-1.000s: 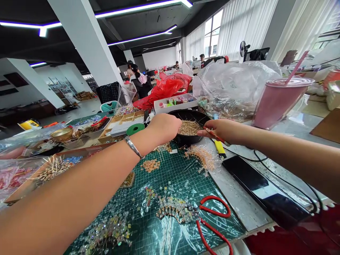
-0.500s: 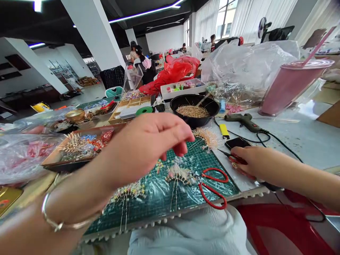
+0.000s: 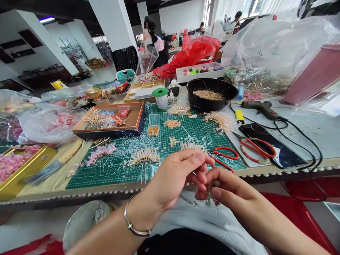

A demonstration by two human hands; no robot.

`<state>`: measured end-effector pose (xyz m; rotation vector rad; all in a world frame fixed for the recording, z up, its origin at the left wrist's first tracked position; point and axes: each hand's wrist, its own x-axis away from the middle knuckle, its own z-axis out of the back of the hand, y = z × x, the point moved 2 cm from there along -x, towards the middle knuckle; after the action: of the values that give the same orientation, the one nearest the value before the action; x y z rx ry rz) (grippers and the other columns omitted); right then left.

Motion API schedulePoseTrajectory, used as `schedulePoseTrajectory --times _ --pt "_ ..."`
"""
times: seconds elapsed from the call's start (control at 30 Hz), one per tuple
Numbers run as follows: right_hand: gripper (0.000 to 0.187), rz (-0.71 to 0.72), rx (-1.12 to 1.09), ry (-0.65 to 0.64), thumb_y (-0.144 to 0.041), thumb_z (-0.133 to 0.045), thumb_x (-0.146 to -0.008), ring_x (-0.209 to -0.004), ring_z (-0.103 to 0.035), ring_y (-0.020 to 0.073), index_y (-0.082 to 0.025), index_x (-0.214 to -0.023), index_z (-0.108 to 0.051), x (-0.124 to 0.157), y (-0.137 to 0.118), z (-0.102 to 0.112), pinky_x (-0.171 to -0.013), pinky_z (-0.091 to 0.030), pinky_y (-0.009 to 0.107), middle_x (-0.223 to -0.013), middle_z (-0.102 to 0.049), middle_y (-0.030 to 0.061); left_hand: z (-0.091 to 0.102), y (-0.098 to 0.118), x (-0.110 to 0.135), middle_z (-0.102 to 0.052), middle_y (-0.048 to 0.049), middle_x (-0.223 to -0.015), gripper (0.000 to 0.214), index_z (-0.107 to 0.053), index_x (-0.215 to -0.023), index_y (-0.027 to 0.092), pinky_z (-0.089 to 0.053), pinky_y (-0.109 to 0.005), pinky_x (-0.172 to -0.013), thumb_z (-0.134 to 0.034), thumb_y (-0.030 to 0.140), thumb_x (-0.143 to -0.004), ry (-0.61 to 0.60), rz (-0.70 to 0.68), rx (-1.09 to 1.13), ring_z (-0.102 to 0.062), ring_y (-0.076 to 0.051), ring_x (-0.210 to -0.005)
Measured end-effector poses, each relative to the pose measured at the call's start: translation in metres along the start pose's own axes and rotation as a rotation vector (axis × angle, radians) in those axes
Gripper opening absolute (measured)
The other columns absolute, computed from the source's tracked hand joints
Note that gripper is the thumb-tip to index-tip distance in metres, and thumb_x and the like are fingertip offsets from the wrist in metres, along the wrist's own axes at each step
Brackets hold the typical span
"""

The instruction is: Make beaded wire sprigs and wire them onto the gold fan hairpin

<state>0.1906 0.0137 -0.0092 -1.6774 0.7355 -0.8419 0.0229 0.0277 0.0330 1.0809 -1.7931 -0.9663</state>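
Note:
My left hand [image 3: 175, 173] and my right hand [image 3: 225, 187] meet over my lap, just in front of the table's edge. Both are closed in a pinch, fingertips touching each other around something thin and small that I cannot make out. A silver bangle sits on my left wrist. Beyond the hands lies the green cutting mat [image 3: 170, 141], strewn with beads and a beaded hair ornament [image 3: 143, 156]. Red scissors [image 3: 225, 156] lie at the mat's near right corner. The black bowl [image 3: 212, 94] of fine gold pins stands at the mat's far side.
Red-handled pliers [image 3: 256, 147] rest on a black phone [image 3: 281, 156] at right, with a glue gun [image 3: 259, 106] and its cable behind. A wooden tray [image 3: 111, 120], a gold tin [image 3: 21, 166], plastic bags and a pink cup [image 3: 316, 74] crowd the table. Other people sit far back.
Both hands have drawn back from the black bowl to my lap and come together. My right hand has laid the red-handled pliers down on the phone.

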Motion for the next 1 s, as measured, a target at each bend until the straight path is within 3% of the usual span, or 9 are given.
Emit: schedulePoseTrajectory --times 0.27,0.47,0.67,0.8,1.0 --pt "0.033 -0.188 -0.170 0.094 -0.050 -0.074 -0.089 -0.066 -0.062 0.0143 -0.021 -0.081 -0.061 0.005 0.016 -0.015 -0.070 -0.049 0.029 -0.069 -0.065 -0.0014 0.025 -0.022 0.027 -0.064 -0.0013 -0.078 0.023 -0.077 -0.091 0.016 -0.053 -0.020 -0.057 -0.065 0.035 -0.095 0.176 -0.110 0.039 -0.062 -0.009 -0.064" --pt "0.037 -0.224 -0.276 0.120 -0.050 -0.077 -0.086 -0.052 -0.050 0.0083 -0.020 -0.076 -0.057 0.009 0.022 -0.020 -0.052 -0.046 0.021 -0.060 -0.053 -0.0059 0.025 -0.045 0.035 -0.069 -0.0039 -0.088 0.014 -0.075 -0.093 0.016 -0.048 -0.020 -0.059 -0.076 0.029 -0.086 0.113 0.027 -0.023 -0.064 -0.013 -0.079" --pt "0.035 -0.295 -0.249 0.045 -0.049 -0.077 -0.087 -0.054 -0.057 0.0091 -0.019 -0.081 -0.061 0.011 0.028 -0.017 -0.054 -0.050 0.023 -0.066 -0.059 -0.0049 0.021 -0.052 0.030 -0.062 0.0003 -0.073 0.017 -0.070 -0.081 0.015 -0.037 -0.020 -0.056 -0.079 0.030 -0.082 0.125 0.053 -0.061 -0.049 -0.009 -0.065" --pt "0.026 -0.329 -0.411 0.058 -0.046 -0.072 -0.091 -0.063 -0.065 0.0128 -0.021 -0.092 -0.065 0.009 0.023 -0.015 -0.064 -0.054 0.027 -0.074 -0.066 -0.0023 0.021 -0.051 0.028 -0.062 0.0003 -0.072 0.017 -0.068 -0.080 0.016 -0.034 -0.022 -0.058 -0.076 0.030 -0.084 0.168 0.052 -0.056 -0.044 -0.008 -0.061" --pt "0.029 -0.345 -0.498 0.071 -0.041 -0.082 -0.081 -0.077 -0.067 0.0163 -0.022 -0.097 -0.066 0.009 0.021 -0.007 -0.078 -0.055 0.030 -0.083 -0.069 0.0007 0.024 -0.054 0.025 -0.062 0.0016 -0.072 0.016 -0.067 -0.076 0.017 -0.035 -0.023 -0.059 -0.074 0.027 -0.087 0.261 -0.003 -0.094 -0.045 -0.009 -0.062"
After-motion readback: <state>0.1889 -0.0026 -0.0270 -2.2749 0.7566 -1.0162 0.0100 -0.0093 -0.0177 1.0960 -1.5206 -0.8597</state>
